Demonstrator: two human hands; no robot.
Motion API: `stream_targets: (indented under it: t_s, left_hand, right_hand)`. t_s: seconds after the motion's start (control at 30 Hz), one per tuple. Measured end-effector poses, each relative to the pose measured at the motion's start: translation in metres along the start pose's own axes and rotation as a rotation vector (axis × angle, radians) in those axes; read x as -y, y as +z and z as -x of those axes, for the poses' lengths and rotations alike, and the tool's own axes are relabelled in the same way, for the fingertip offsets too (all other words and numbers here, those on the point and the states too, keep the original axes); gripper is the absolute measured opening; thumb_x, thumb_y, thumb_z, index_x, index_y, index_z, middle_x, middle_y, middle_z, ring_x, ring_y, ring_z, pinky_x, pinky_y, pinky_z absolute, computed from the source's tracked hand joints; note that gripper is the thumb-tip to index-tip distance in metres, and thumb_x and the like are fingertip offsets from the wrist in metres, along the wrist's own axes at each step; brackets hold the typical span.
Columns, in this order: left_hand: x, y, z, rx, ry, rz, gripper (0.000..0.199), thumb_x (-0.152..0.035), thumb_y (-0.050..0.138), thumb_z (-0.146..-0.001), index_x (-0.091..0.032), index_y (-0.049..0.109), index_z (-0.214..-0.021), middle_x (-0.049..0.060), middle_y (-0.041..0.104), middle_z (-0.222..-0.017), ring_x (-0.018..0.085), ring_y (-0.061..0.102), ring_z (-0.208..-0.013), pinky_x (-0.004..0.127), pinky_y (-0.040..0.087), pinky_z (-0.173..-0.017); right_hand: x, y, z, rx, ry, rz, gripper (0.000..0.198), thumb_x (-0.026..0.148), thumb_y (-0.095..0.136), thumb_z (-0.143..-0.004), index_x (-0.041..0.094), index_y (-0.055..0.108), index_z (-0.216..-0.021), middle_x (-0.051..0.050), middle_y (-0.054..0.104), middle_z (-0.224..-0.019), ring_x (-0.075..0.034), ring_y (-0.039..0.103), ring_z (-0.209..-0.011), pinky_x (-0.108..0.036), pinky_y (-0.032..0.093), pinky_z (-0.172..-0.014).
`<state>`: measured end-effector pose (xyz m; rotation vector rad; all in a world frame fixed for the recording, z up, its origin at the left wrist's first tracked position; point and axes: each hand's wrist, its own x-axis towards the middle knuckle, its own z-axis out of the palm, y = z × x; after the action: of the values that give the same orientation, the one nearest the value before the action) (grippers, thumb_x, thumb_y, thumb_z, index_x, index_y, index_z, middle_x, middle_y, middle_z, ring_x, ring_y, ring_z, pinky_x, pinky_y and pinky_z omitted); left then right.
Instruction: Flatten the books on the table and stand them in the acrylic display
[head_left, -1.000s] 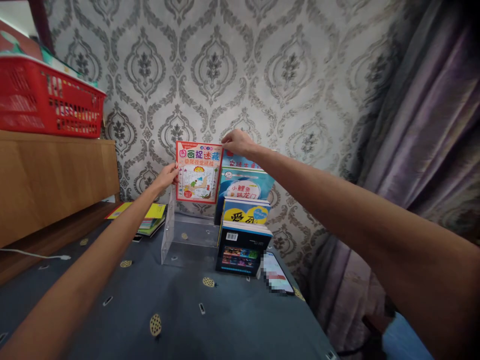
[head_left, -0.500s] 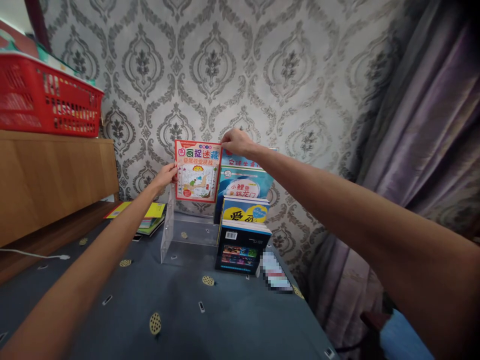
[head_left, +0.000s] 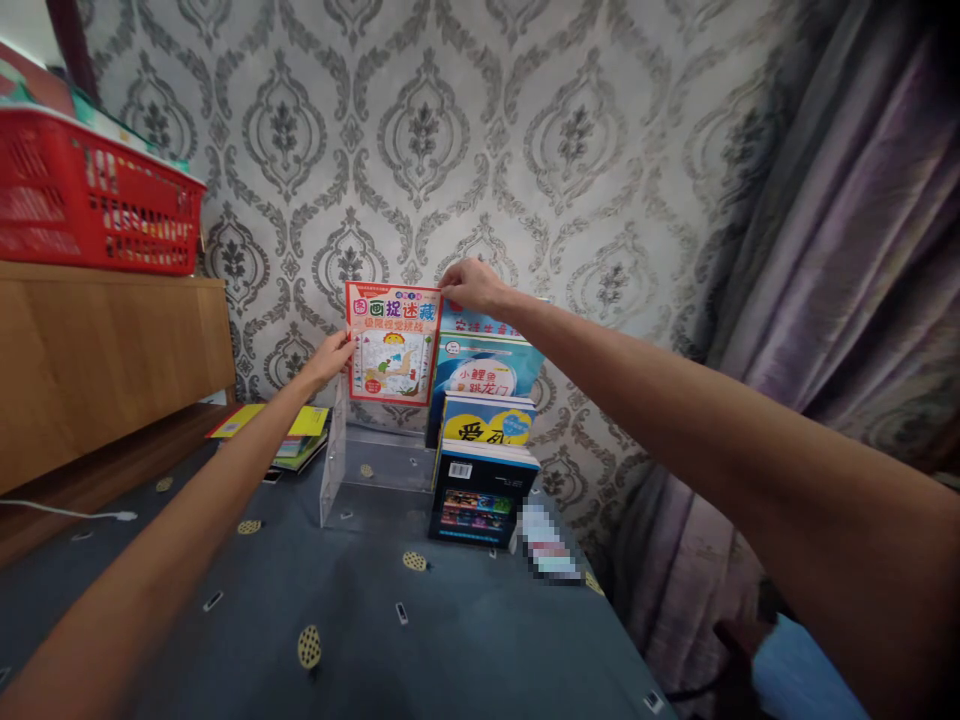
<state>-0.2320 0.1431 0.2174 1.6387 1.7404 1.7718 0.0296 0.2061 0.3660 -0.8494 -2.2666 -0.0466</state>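
A red-bordered picture book [head_left: 394, 345] with Chinese lettering stands upright in the left part of the top tier of a clear stepped rack [head_left: 333, 475]. My left hand [head_left: 333, 354] grips its left edge, with the thumb at the front. At its upper right corner, my right hand [head_left: 472, 284] is closed with fingers pinched on the edge. To the right, the rack's tiers hold a light blue book [head_left: 480, 322], a teal book [head_left: 491, 365], a yellow and blue book [head_left: 487, 422] and a black book [head_left: 480, 495] in front.
Left of the rack lies a pile of books [head_left: 300, 430], a yellow one on top. A red basket [head_left: 142, 205] sits on a wooden cabinet [head_left: 112, 340]. A white cable [head_left: 75, 510] runs over the dark patterned cloth [head_left: 360, 650]. Curtains [head_left: 720, 480] hang at the right.
The view has shifted very slightly. Both hands stay on the picture book, which has hardly moved against the rack.
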Motion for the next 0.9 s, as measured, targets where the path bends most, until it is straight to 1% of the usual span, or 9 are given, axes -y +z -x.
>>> stream_targets:
  t_s: [0.3, 0.4, 0.53, 0.6, 0.67, 0.73, 0.8, 0.83, 0.9]
  left_hand:
    - [0.002, -0.001, 0.002, -0.008, 0.036, -0.046, 0.024, -0.036, 0.057, -0.088, -0.016, 0.063, -0.099, 0.0, 0.062, -0.074, 0.013, 0.056, -0.06, 0.019, 0.042, -0.049]
    - [0.002, -0.002, 0.004, -0.011, 0.052, -0.068, 0.026, -0.04, 0.057, -0.088, -0.016, 0.062, -0.098, 0.001, 0.064, -0.078, 0.013, 0.057, -0.062, 0.019, 0.042, -0.048]
    - [0.003, -0.008, 0.008, -0.064, 0.076, -0.115, 0.033, -0.046, 0.051, -0.091, -0.017, 0.06, -0.103, 0.005, 0.068, -0.09, 0.013, 0.058, -0.064, 0.019, 0.043, -0.049]
    - [0.009, -0.014, 0.014, -0.114, 0.073, -0.155, 0.038, -0.048, 0.041, -0.095, -0.017, 0.058, -0.107, 0.007, 0.069, -0.099, 0.013, 0.059, -0.065, 0.02, 0.045, -0.05]
    - [0.022, -0.022, 0.027, -0.154, 0.05, -0.215, 0.042, -0.047, 0.031, -0.097, -0.016, 0.056, -0.11, 0.008, 0.07, -0.103, 0.013, 0.06, -0.066, 0.021, 0.046, -0.052]
    - [0.043, -0.031, 0.05, -0.167, 0.012, -0.305, 0.041, -0.044, 0.028, -0.097, -0.017, 0.057, -0.108, 0.008, 0.071, -0.099, 0.015, 0.062, -0.068, 0.023, 0.048, -0.056]
    - [0.069, -0.042, 0.079, -0.16, -0.033, -0.426, 0.033, -0.04, 0.036, -0.093, -0.019, 0.06, -0.099, 0.007, 0.071, -0.091, 0.019, 0.065, -0.075, 0.027, 0.052, -0.064]
    - [0.081, -0.048, 0.095, -0.158, -0.053, -0.496, 0.027, -0.038, 0.042, -0.09, -0.02, 0.061, -0.093, 0.008, 0.071, -0.088, 0.022, 0.066, -0.082, 0.03, 0.053, -0.072]
    - [0.103, -0.06, 0.123, -0.16, -0.083, -0.631, 0.019, -0.031, 0.047, -0.085, -0.02, 0.062, -0.089, 0.011, 0.072, -0.093, 0.028, 0.066, -0.099, 0.039, 0.051, -0.09]
  right_hand:
    - [0.002, -0.001, 0.006, 0.008, -0.01, -0.06, 0.029, 0.01, 0.06, -0.082, 0.013, 0.074, -0.107, -0.007, 0.075, -0.093, -0.017, 0.065, -0.075, -0.029, 0.051, -0.079]
    - [0.005, -0.004, 0.007, -0.036, -0.036, -0.058, 0.028, 0.013, 0.058, -0.085, 0.013, 0.073, -0.11, -0.01, 0.074, -0.103, -0.021, 0.066, -0.09, -0.033, 0.05, -0.087]
    - [0.02, -0.005, 0.032, -0.206, -0.17, -0.068, 0.03, 0.015, 0.05, -0.09, 0.017, 0.068, -0.113, -0.012, 0.069, -0.118, -0.025, 0.06, -0.112, -0.041, 0.044, -0.102]
    - [0.032, 0.005, 0.065, -0.25, -0.303, -0.094, 0.028, 0.015, 0.047, -0.091, 0.021, 0.067, -0.11, -0.011, 0.067, -0.118, -0.026, 0.057, -0.116, -0.043, 0.041, -0.105]
    - [0.043, 0.026, 0.112, -0.178, -0.485, -0.155, 0.026, 0.017, 0.044, -0.094, 0.024, 0.065, -0.107, -0.011, 0.067, -0.113, -0.025, 0.058, -0.112, -0.043, 0.043, -0.103]
    - [0.05, 0.056, 0.17, -0.02, -0.712, -0.232, 0.025, 0.018, 0.04, -0.096, 0.022, 0.064, -0.103, -0.012, 0.069, -0.104, -0.026, 0.06, -0.103, -0.044, 0.048, -0.095]
    - [0.054, 0.09, 0.231, 0.219, -0.859, -0.317, 0.023, 0.016, 0.044, -0.095, 0.022, 0.065, -0.1, -0.008, 0.07, -0.093, -0.023, 0.063, -0.093, -0.039, 0.051, -0.088]
    - [0.055, 0.107, 0.259, 0.316, -0.862, -0.361, 0.024, 0.015, 0.045, -0.094, 0.023, 0.066, -0.102, -0.007, 0.07, -0.088, -0.022, 0.064, -0.09, -0.037, 0.052, -0.085]
    - [0.057, 0.14, 0.308, 0.374, -0.687, -0.477, 0.024, 0.016, 0.046, -0.096, 0.023, 0.067, -0.106, -0.006, 0.072, -0.091, -0.02, 0.065, -0.09, -0.036, 0.053, -0.086]
